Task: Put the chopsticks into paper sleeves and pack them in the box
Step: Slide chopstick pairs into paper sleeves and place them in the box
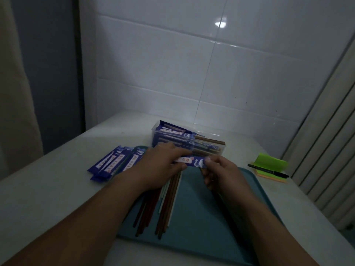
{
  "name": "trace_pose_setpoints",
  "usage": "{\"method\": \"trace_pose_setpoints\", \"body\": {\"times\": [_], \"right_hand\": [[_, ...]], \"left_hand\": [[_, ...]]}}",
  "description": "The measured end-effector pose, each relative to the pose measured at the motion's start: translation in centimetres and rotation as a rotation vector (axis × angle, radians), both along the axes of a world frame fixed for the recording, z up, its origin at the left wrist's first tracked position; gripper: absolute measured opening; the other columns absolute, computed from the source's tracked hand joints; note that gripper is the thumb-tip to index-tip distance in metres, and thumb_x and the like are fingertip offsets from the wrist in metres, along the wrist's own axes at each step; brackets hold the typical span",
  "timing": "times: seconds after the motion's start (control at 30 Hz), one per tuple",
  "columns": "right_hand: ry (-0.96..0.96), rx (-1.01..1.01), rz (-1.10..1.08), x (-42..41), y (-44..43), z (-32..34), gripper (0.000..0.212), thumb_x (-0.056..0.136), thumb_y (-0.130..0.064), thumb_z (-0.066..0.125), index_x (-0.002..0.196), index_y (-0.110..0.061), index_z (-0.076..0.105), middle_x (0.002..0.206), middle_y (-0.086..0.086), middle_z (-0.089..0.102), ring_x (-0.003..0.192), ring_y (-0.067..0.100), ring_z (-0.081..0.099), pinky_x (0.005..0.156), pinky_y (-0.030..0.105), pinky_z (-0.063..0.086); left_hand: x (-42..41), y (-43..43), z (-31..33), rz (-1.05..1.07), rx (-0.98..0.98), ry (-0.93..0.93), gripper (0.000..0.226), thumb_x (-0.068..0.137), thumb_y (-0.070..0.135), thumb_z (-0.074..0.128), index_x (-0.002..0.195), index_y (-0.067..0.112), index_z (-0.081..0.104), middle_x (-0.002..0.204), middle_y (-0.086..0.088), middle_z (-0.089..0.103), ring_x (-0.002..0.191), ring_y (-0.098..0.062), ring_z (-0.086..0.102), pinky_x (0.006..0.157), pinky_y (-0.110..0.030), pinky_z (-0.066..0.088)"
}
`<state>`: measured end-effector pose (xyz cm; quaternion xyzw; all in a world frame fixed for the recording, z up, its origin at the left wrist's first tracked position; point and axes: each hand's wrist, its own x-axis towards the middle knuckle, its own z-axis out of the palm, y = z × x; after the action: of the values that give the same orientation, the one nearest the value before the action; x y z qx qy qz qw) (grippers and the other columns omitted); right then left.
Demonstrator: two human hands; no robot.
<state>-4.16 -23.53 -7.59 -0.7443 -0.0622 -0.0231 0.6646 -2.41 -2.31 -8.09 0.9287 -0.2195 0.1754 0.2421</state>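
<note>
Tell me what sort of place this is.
Probably a home kitchen or dining corner, dimly lit: glossy white wall tiles, a white table set against them, and a tray of chopsticks beside a clear box.

At 3 o'clock there's a sticky note pad [269, 160], green on top and orange underneath, with a black pen [268, 170] lying across it. Teal tray [201, 212] at 6 on the white table [48, 189], glossy tiled wall [172, 64] at 12, beige curtain [11, 93] at 9.
</note>
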Motion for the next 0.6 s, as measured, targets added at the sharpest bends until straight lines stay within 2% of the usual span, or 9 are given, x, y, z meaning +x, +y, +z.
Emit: {"method": "trace_pose_setpoints", "body": {"times": [0.1,0.2,0.33,0.47,0.6], "right_hand": [[0.020,0.078,-0.100,0.8,-0.2,0.2,0.016,0.104,-0.014,0.055,0.090,-0.009,0.063,0.068,0.007,0.062,0.051,0.016,0.053,0.046,0.025,0.040],[0.036,0.156,-0.179,2.9,-1.0,1.0,0.016,0.104,-0.009,0.051,0.090,-0.010,0.059,0.066,0.006,0.059,0.047,0.014,0.052,0.044,0.024,0.040],[0.058,0.216,-0.231,6.0,-1.4,1.9,0.015,0.100,-0.005,0.051,0.087,-0.009,0.058,0.066,0.007,0.057,0.046,0.014,0.051,0.041,0.023,0.039],[0.111,0.241,-0.278,9.3,-0.7,3.8,0.016,0.093,-0.001,0.052,0.079,-0.005,0.058,0.060,0.008,0.056,0.041,0.015,0.050,0.037,0.022,0.038],[0.142,0.129,-0.336,12.3,0.4,6.4,0.019,0.089,0.002,0.056,0.072,-0.003,0.062,0.058,0.008,0.058,0.038,0.013,0.047,0.035,0.019,0.035]], "left_hand": [[0.3,0.7,0.4,0.146,-0.106,-0.050,0.056,0.099,0.050,0.058,0.152,0.044,0.040,0.140,0.004,0.047,0.132,-0.020,0.039,0.110,-0.045,0.035],[0.9,1.8,0.8,0.229,-0.338,-0.071,0.050,0.101,0.039,0.059,0.149,0.035,0.046,0.140,-0.001,0.047,0.131,-0.022,0.042,0.110,-0.044,0.039],[1.1,2.4,1.0,0.189,-0.606,0.003,0.036,0.105,0.026,0.054,0.140,0.033,0.052,0.132,0.001,0.046,0.120,-0.012,0.049,0.098,-0.026,0.040],[0.9,2.5,1.3,0.172,-0.681,0.061,0.034,0.107,0.025,0.052,0.140,0.031,0.052,0.132,0.001,0.047,0.116,-0.007,0.048,0.093,-0.025,0.042],[0.8,2.5,1.4,0.170,-0.689,0.067,0.035,0.107,0.024,0.052,0.141,0.030,0.052,0.133,0.002,0.048,0.118,-0.007,0.050,0.096,-0.024,0.042]]}}
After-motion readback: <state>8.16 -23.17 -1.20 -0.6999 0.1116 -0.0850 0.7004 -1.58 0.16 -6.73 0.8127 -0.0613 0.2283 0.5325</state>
